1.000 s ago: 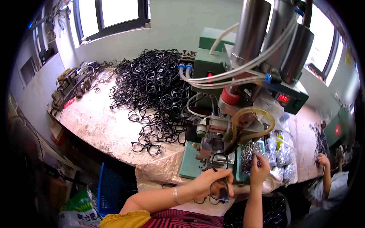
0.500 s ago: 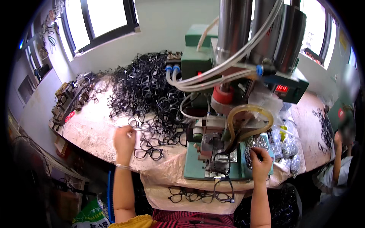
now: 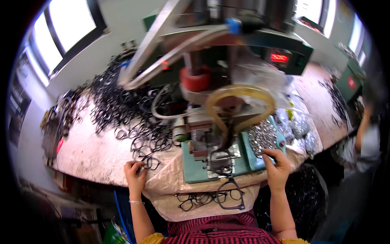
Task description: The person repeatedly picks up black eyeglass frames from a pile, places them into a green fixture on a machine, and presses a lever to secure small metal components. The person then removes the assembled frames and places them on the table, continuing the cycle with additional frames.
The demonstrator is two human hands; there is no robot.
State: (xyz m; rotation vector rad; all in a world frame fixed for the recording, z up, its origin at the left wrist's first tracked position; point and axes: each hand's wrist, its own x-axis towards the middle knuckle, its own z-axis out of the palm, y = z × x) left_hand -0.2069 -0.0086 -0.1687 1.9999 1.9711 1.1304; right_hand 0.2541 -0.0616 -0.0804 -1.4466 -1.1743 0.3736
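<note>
Table [image 3: 89,150] under everything; green press machine [image 3: 195,81] in the middle of it. Big heap of black glasses frames [image 3: 111,93] left of the machine. Tray of small metal bits [image 3: 262,138] on its right. Right hand [image 3: 278,167] at the tray's near edge, thumb and forefinger drawn close – can't tell if they pinch a bit. Left hand [image 3: 135,175] curled, fingertips at a loose frame [image 3: 147,162] by the heap; grip unclear. Worked frame [image 3: 224,175] sits end-on, upper rim over the fixture.
</note>
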